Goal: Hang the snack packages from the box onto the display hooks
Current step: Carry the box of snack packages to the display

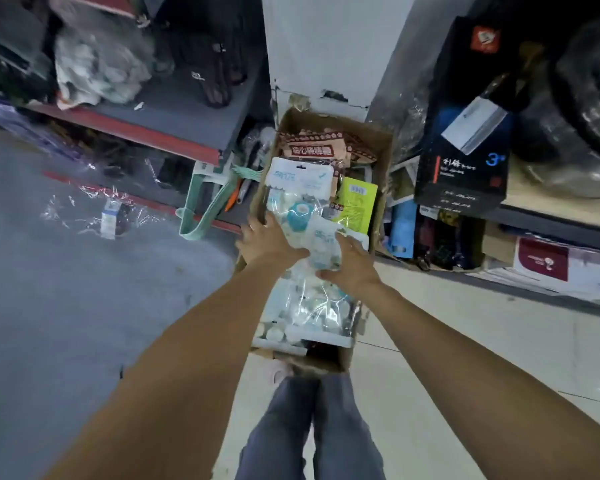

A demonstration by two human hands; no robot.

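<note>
In the head view both arms reached down into an open cardboard box (pixel 383 157) on the floor (pixel 430 358); the left hand (pixel 269 242) lay at the box's left wall, its fingers bent over the edge of a clear packet (pixel 300 199) with a white header card and a teal round thing inside, gripping it; the right hand (pixel 352 263) sat just right of the left, its fingers and thumb closed on a smaller white-and-blue packet (pixel 324 247) that lay between the two hands, touching both; under the wrists, nearer the person, more clear packets (pixel 312 310) of white and pale blue goods filled the near end of the box; beyond the left hand's packet, at the far end of the box, lay brown snack packs (pixel 312 148) with printed characters, overlapping one another; just beyond the right hand stood a green pack (pixel 355 202) against the box's right wall; far left of the left hand a grey shelf (pixel 174 112) with a red edge held dark sandals and bagged goods, and a crumpled clear wrapper (pixel 101 209) lay on the floor below it; right of the right hand a black boxed knife (pixel 465 147) stood on another shelf; the person's legs (pixel 312 427) in blue trousers stood behind the box, below the arms.
</note>
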